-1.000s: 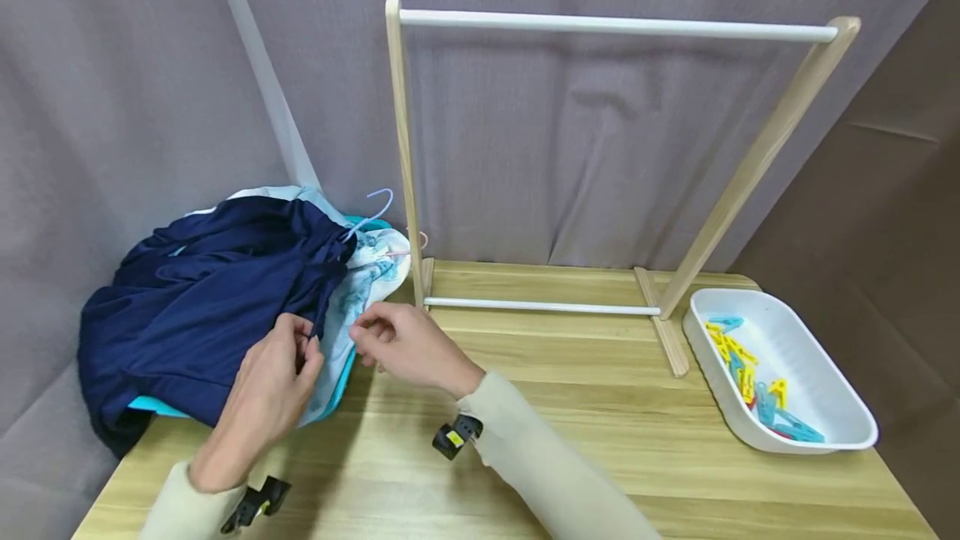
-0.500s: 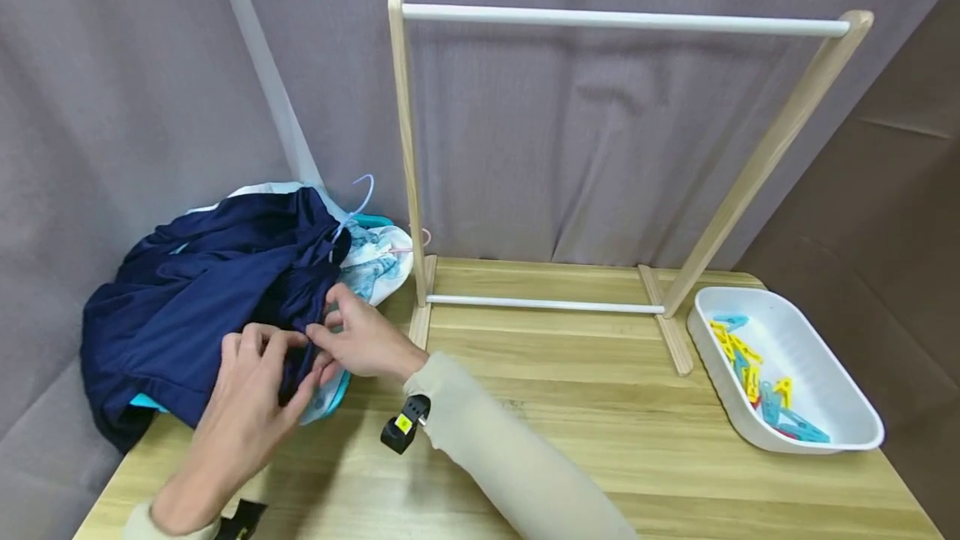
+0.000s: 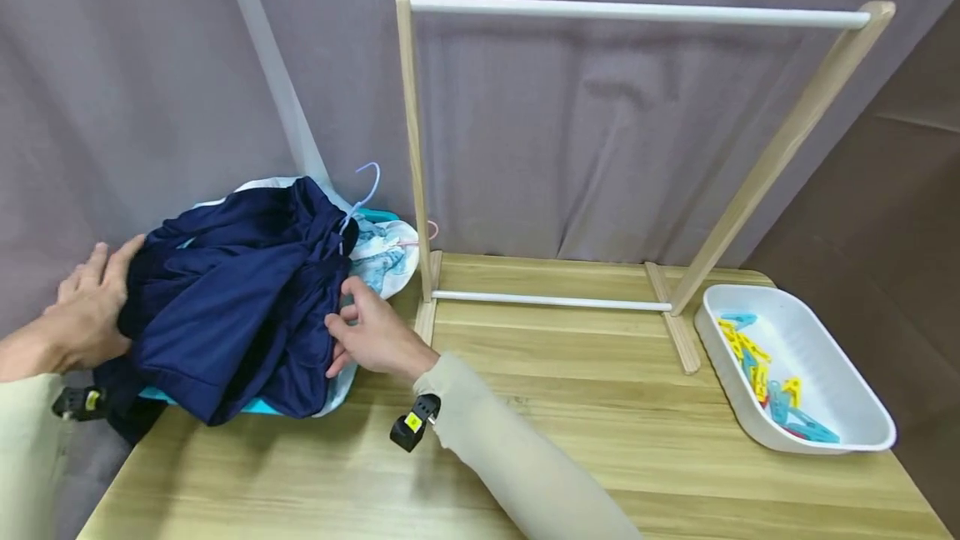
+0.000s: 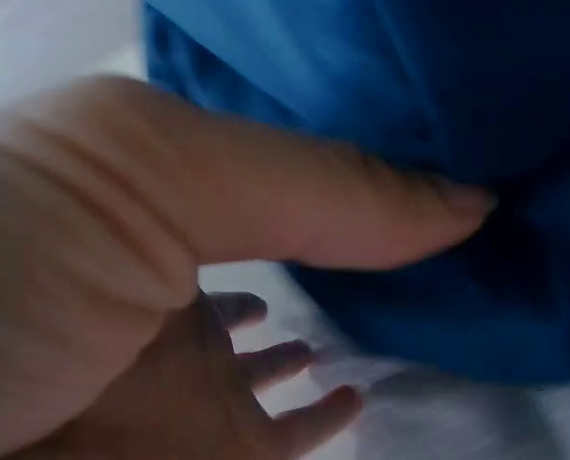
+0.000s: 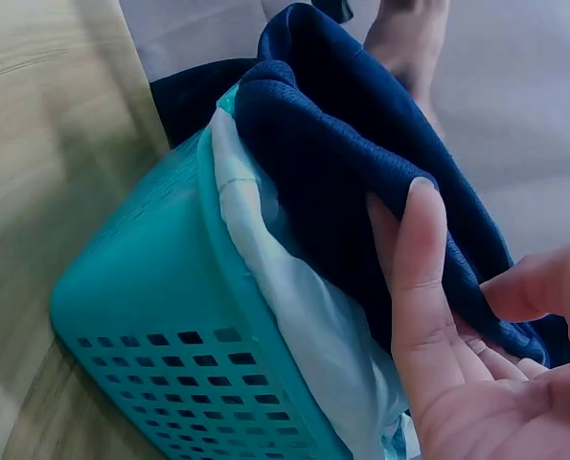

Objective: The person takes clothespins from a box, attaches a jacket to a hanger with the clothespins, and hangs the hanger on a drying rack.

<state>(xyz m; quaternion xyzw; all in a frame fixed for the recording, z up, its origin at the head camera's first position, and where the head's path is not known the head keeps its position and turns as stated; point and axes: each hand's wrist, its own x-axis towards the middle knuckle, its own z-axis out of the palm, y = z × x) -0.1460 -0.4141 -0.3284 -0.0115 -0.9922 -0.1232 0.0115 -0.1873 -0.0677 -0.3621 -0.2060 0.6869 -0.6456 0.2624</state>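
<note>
A navy blue garment (image 3: 247, 298) on a pale blue hanger (image 3: 369, 190) lies heaped over a turquoise basket (image 5: 170, 287), most of which it hides in the head view. On its far left side, my left hand (image 3: 90, 307) has its fingers spread; in the left wrist view the thumb (image 4: 361, 206) lies across the blue cloth. My right hand (image 3: 375, 336) pinches the garment's right edge between thumb and fingers. Pale blue-and-white cloth (image 3: 384, 257) shows beneath the navy one, and a pink hanger hook (image 3: 431, 229) sticks out beside it.
A wooden rack with a white top rod (image 3: 637, 12) and a white lower rod (image 3: 551, 300) stands at the back of the wooden table (image 3: 540, 423). To the right is a white tray (image 3: 832, 373) with several yellow, blue and red clothespins. Grey curtain hangs behind.
My left hand has let go of the garment's front right part and moved to its far left side. The right hand has come onto the right edge, and the cloth lies more spread out.
</note>
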